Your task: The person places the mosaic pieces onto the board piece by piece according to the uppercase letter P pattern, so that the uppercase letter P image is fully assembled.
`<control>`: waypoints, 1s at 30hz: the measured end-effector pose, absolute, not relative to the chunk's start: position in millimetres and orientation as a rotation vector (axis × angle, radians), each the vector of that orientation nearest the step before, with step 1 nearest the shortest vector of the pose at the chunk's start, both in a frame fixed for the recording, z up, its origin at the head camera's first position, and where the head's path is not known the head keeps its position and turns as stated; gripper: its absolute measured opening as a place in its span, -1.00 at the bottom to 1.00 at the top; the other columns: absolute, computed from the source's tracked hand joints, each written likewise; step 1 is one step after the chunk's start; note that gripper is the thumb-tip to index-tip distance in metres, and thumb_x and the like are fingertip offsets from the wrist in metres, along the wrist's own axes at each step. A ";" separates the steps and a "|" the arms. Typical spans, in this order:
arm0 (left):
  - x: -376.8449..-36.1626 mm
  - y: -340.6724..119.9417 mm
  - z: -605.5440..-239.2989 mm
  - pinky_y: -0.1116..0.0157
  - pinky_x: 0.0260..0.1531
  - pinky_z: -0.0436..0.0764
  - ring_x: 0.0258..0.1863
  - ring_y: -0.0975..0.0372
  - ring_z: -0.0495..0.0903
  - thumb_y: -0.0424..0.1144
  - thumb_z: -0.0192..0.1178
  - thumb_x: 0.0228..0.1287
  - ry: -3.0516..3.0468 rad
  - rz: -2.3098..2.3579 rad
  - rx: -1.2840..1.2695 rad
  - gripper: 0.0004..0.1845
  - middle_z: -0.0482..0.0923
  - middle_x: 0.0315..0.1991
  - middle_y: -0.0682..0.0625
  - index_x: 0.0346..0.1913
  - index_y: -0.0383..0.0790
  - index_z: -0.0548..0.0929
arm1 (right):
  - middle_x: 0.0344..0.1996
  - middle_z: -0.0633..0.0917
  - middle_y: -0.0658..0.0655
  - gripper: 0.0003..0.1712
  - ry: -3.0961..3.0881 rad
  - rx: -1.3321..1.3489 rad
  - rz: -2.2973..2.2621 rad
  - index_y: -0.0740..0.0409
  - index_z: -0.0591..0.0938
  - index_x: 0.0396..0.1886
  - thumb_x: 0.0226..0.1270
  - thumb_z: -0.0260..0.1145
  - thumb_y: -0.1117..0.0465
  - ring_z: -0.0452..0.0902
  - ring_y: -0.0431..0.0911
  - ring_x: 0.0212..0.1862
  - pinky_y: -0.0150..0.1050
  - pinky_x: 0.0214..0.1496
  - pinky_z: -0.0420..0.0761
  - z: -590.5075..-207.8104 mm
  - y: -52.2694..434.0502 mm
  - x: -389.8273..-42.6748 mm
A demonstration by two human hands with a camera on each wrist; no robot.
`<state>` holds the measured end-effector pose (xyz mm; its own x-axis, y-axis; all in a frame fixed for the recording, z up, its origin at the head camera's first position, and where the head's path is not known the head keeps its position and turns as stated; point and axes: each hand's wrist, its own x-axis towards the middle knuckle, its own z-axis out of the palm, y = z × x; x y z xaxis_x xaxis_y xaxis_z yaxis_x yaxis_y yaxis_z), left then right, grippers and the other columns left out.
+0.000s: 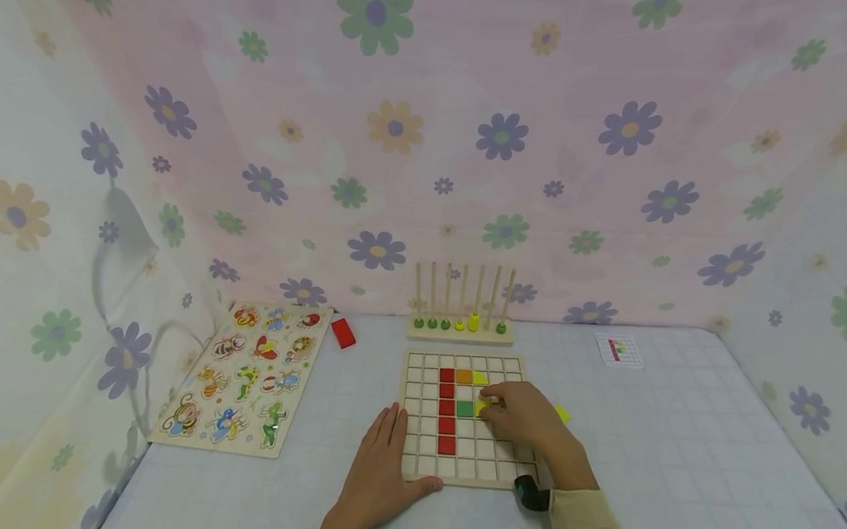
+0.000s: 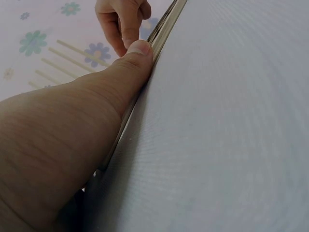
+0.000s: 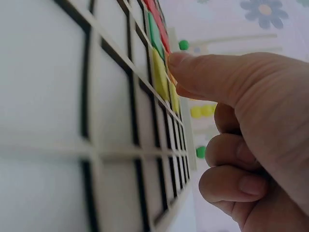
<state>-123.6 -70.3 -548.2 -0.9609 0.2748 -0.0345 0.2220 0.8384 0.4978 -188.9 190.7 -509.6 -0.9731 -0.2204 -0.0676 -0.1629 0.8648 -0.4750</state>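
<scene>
My left hand [image 1: 378,469] lies at the near left corner of a wooden grid board [image 1: 422,434]. Its fingers stretch along the left edge, and its thumb touches the front edge. My right hand [image 1: 523,412] is over the right half of the board, thumb and forefinger tips close together at a yellow tile [image 1: 481,407]; its other fingers curl in. Whether the tips pinch anything is hidden. Red tiles [image 1: 446,409] form a column, with an orange tile [image 1: 463,377], a second yellow tile [image 1: 479,378] and a green tile [image 1: 465,408] to its right.
Behind the board stands a wooden peg rack [image 1: 460,335] with green and yellow beads. An insect puzzle [image 1: 241,381] and a red block [image 1: 343,333] lie left. To the right are a loose yellow piece [image 1: 563,413] and a pattern card [image 1: 620,351].
</scene>
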 end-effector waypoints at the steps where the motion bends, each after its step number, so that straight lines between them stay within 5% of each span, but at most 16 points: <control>1: -123.3 -70.3 -548.0 -0.11 0.54 0.25 0.63 -0.08 0.02 0.61 0.25 -0.05 2.910 0.769 0.397 0.34 0.03 0.65 -0.17 0.62 -0.22 0.10 | -0.18 0.80 -0.03 -0.65 2.909 -0.275 -0.757 -0.01 0.78 0.07 0.29 0.47 0.09 0.51 -0.23 -0.30 -0.18 -0.16 0.63 -508.4 194.3 -188.1; 5: -122.6 -70.0 -546.5 -0.13 0.54 0.24 0.63 -0.09 0.01 0.59 0.27 -0.05 2.901 0.772 0.397 0.34 0.02 0.65 -0.18 0.62 -0.23 0.10 | -0.20 0.77 0.00 -0.62 2.869 -0.199 -0.829 0.00 0.76 0.10 0.29 0.47 0.09 0.52 -0.19 -0.26 -0.17 -0.20 0.59 -503.1 213.7 -186.4; 12: -123.3 -69.3 -545.3 -0.11 0.55 0.23 0.64 -0.08 0.00 0.60 0.26 -0.04 2.907 0.773 0.400 0.33 0.01 0.65 -0.16 0.62 -0.22 0.10 | 0.05 0.74 0.24 -0.61 2.827 -0.103 -0.849 -0.01 0.75 0.09 0.28 0.47 0.04 0.64 0.17 0.12 0.13 0.03 0.66 -500.5 263.1 -184.1; 18: -123.8 -69.1 -545.5 -0.12 0.54 0.24 0.63 -0.08 0.01 0.60 0.25 -0.05 2.914 0.764 0.404 0.33 0.02 0.65 -0.17 0.62 -0.22 0.10 | 0.06 0.70 0.33 -0.53 2.813 -0.026 -0.854 0.01 0.74 0.11 0.24 0.50 -0.05 0.61 0.24 0.15 0.12 0.03 0.64 -496.7 305.4 -175.7; 24: -124.2 -69.9 -547.9 -0.12 0.54 0.25 0.63 -0.08 0.02 0.62 0.25 -0.06 2.906 0.754 0.386 0.34 0.01 0.65 -0.17 0.62 -0.21 0.09 | -0.46 0.41 0.03 -0.46 2.787 0.020 -0.838 0.05 0.73 0.12 0.17 0.54 -0.07 0.41 -0.07 -0.27 -0.21 -0.29 0.37 -501.9 322.2 -173.6; 30: -124.3 -69.1 -548.8 -0.11 0.54 0.24 0.63 -0.08 0.02 0.63 0.23 -0.06 2.905 0.753 0.383 0.35 0.02 0.65 -0.16 0.63 -0.20 0.09 | -0.58 0.29 -0.03 -0.43 2.746 0.024 -0.898 0.07 0.73 0.09 0.11 0.59 -0.05 0.18 -0.15 -0.48 -0.30 -0.44 0.21 -508.1 319.7 -175.5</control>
<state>-124.3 -69.1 -548.8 -0.9613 0.2712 -0.0488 0.2133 0.8445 0.4913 -175.5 319.7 -508.1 -0.9683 -0.0617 -0.2419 0.0933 0.8096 -0.5796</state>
